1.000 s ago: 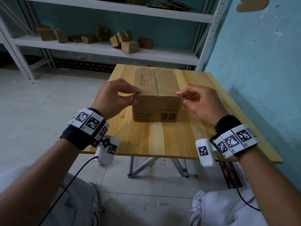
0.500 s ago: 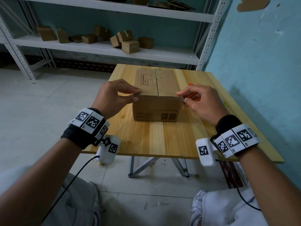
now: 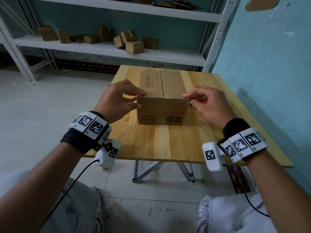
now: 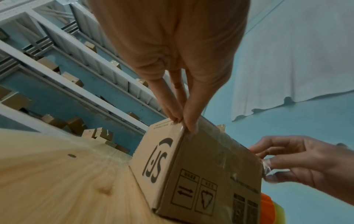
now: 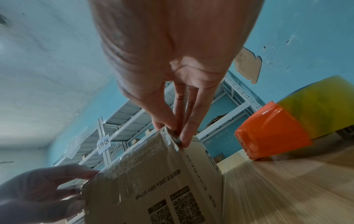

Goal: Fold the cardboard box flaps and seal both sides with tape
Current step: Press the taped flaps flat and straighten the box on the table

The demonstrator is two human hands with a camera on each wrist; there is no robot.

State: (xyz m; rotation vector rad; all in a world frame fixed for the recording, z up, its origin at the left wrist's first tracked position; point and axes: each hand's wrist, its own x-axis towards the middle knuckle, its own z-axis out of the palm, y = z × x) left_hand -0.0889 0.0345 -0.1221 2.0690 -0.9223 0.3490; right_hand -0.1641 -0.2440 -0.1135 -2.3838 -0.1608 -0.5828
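A closed cardboard box [image 3: 161, 111] stands on the wooden table [image 3: 151, 142], its top flaps meeting in a centre seam. A strip of clear tape [image 4: 220, 145] runs along the near top edge and shows shiny in the right wrist view too [image 5: 138, 171]. My left hand [image 3: 140, 100] pinches the near left top corner, fingers on top and thumb on the front face [image 4: 189, 125]. My right hand [image 3: 187, 99] pinches the tape's crumpled end at the near right corner [image 5: 178, 136].
An orange tape dispenser [image 5: 268, 131] with a yellowish roll lies on the table just right of the box, mostly hidden behind my right hand [image 3: 200, 100]. White metal shelves [image 3: 107, 49] hold several small boxes behind the table. A blue wall [image 3: 269, 64] stands close on the right.
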